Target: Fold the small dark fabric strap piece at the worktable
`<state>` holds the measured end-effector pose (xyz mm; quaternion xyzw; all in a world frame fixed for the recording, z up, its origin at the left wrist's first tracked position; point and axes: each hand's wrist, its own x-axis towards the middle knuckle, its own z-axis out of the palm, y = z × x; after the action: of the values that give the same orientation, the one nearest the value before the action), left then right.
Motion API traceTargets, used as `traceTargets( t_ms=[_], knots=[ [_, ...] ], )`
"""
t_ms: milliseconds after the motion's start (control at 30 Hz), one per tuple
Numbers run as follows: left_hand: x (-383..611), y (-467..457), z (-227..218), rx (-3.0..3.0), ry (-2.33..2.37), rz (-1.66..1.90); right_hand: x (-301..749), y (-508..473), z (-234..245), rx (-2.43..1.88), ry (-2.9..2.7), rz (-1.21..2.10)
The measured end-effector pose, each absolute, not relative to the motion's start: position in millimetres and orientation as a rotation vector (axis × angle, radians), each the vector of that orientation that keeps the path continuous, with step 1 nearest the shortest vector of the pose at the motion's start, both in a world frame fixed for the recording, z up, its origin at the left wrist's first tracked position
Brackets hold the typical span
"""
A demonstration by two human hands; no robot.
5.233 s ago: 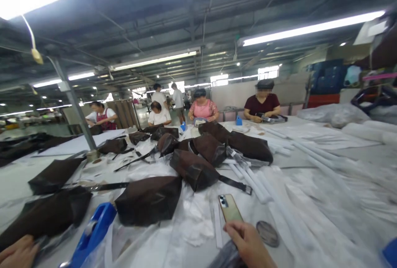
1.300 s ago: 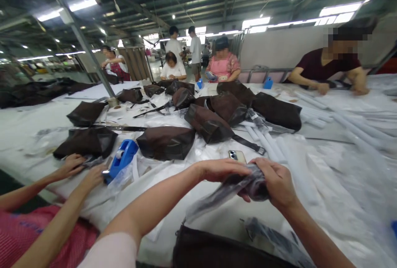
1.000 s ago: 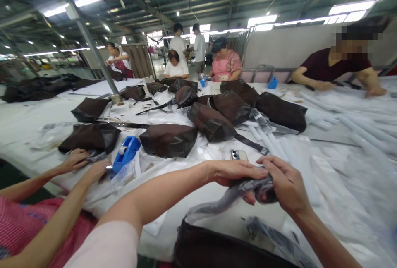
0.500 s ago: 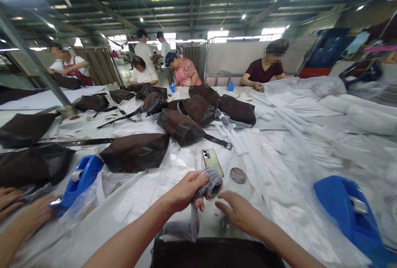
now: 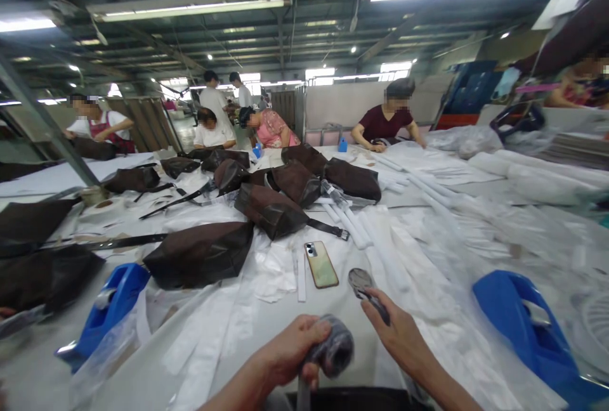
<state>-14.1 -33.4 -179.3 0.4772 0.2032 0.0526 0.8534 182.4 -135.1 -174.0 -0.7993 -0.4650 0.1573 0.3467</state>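
My left hand is closed around a coiled strap wrapped in clear plastic, with a tail hanging below it. Between the fingers of my right hand is a small dark tool; its exact kind is not clear. Just beyond its tip lies a round, flat disc on the table. A dark brown bag shows at the bottom edge, below my hands, mostly cut off. Farther forward, a phone rests camera side up.
Blue tape dispensers stand at left and right. Several brown bags with straps are heaped ahead. White plastic sheets spread to the right. Co-workers, one in a dark red shirt, sit across the table.
My right hand has moved up and right and now holds the small dark tool. My left hand has lowered with the coiled strap. The neighbour's hands at left have mostly left view.
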Motion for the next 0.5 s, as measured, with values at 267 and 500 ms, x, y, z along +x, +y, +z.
traceTargets(
  t_ms=[267, 500],
  knots=[
    [13.8, -55.0, -176.6, 1.073, 0.417, -0.034, 147.9, -170.0, -179.5, -1.778, -1.655, 0.348],
    [23.7, -32.8, -180.4, 0.755, 0.379, -0.43, 158.8, -173.8, -184.8, -1.759, -1.777, 0.227]
  ],
)
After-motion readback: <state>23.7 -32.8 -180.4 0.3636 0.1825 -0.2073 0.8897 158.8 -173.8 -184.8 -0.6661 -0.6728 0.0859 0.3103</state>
